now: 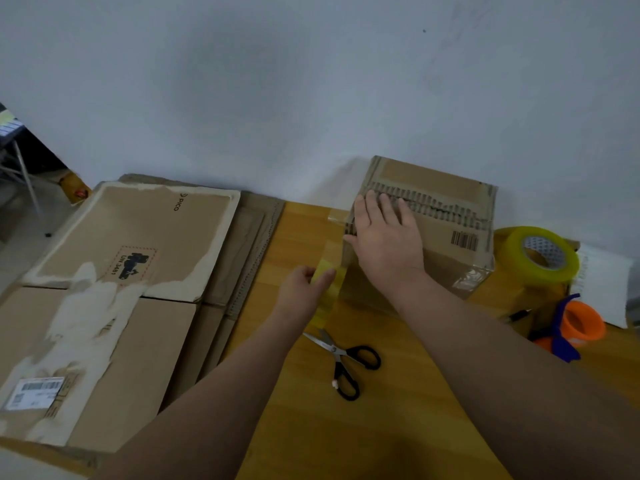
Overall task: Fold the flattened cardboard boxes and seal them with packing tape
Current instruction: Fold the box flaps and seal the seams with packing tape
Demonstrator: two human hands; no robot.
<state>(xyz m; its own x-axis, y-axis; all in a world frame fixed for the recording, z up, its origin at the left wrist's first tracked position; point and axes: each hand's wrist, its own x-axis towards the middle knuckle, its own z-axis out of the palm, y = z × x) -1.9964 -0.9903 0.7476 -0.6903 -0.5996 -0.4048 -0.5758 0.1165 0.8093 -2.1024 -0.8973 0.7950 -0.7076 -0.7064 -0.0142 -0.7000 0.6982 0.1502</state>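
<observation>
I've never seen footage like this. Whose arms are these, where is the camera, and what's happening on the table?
There is no machine here. A person wears a camera on the head, looking down at their own arms. The right hand lies flat on a folded cardboard box. The left hand pinches a strip of yellowish tape coming off the box. On the wooden table lie scissors, a tape roll and an orange dispenser. At the left are flattened boxes.
</observation>
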